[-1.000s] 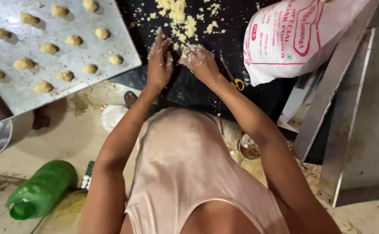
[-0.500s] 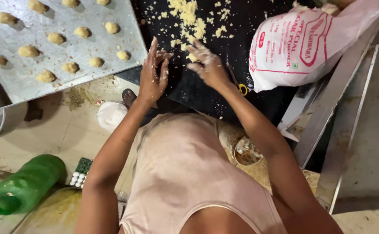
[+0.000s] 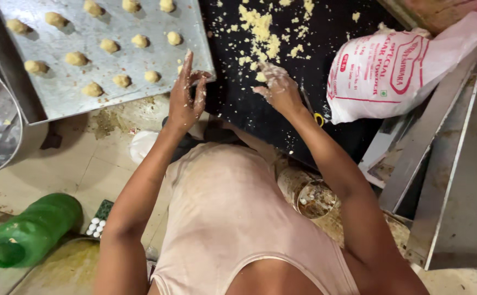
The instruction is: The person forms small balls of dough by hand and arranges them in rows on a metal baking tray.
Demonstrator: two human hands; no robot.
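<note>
Pale yellow dough balls on grey tray; black worktop; green bottle; white-red bag.

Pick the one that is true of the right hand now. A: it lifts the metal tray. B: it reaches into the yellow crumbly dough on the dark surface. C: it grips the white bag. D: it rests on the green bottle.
B: the right hand, dusted pale, touches the crumbly dough on the dark surface.

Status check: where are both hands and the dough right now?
Left hand open, raised at baking tray edge. Right hand on dough crumbs, black surface. White bag lies beside right hand.
</note>
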